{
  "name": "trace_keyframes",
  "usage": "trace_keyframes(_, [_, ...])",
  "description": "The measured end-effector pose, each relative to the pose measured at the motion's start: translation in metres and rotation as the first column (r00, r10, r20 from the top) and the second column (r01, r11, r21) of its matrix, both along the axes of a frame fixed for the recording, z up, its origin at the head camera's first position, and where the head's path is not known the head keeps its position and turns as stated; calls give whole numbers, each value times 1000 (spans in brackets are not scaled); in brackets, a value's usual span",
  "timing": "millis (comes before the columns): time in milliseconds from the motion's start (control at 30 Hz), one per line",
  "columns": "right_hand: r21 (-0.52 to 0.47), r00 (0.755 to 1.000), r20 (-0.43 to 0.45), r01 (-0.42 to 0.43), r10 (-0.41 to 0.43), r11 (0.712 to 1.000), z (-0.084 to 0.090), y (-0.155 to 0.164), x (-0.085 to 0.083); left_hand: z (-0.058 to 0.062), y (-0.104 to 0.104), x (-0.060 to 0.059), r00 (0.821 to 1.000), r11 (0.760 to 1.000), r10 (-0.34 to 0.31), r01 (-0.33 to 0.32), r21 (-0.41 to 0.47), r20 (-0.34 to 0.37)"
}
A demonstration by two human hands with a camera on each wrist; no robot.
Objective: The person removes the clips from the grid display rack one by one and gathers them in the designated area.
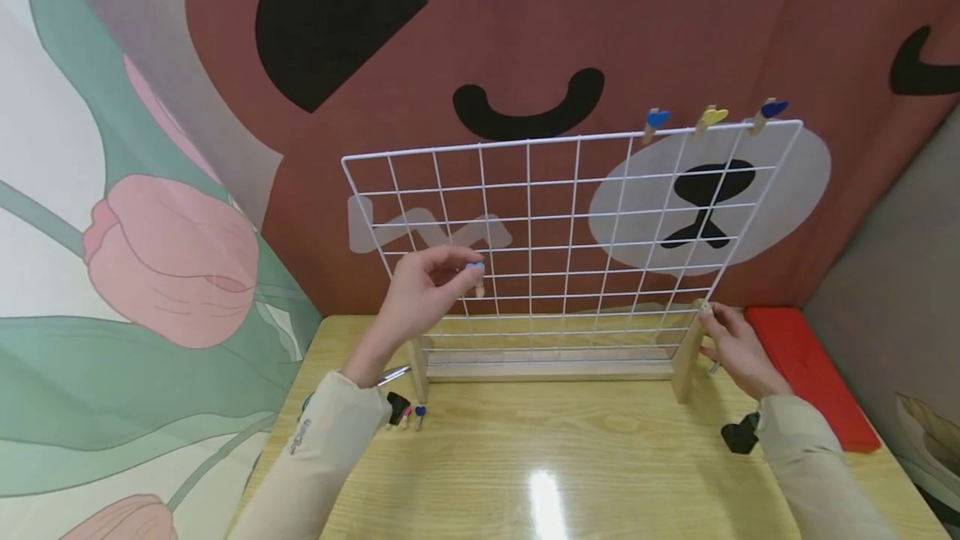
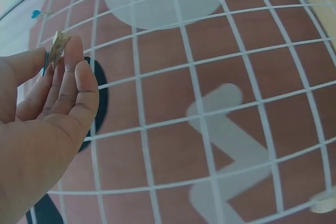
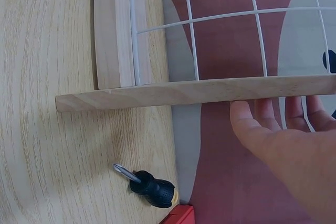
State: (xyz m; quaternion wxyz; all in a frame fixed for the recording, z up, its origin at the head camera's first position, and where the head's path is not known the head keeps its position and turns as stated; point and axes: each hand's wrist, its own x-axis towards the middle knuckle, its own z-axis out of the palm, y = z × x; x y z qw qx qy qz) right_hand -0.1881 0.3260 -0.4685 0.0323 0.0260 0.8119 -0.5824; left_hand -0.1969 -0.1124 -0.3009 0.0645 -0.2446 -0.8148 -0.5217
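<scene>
Pinching small clip (image 1: 476, 272) in my left hand (image 1: 420, 294): light, springy; squeeze tail. Right hand (image 1: 738, 350), fingers relaxed, steadies rack post (image 1: 688, 357).

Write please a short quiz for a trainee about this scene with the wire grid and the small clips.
1. True or false: the left hand pinches a small clip in front of the wire grid.
2. How many clips sit on the top edge of the grid: A) one, B) three, C) five?
3. Which part does the right hand rest against?

Key
1. True: the fingers hold a wooden clip with a blue top.
2. B: two blue and one yellow, all toward the right end.
3. The wooden foot at the right end of the grid stand; the straight fingers lie along it.
</scene>
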Motion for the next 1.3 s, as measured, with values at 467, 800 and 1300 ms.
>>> trace_keyframes(467, [-33, 999, -20, 24, -24, 999, -6, -1, 2, -89, -35, 1, 982, 999, 30, -35, 26, 185])
trace_keyframes(800, [-30, 999, -19, 25, -26, 999, -3, -2, 0, -171, -74, 19, 929, 990, 139, -130, -49, 344])
trace_keyframes(1300, [-23, 999, -35, 26, -27, 999, -4, 1, -1, -249, -110, 37, 840, 955, 290, -286, -81, 458])
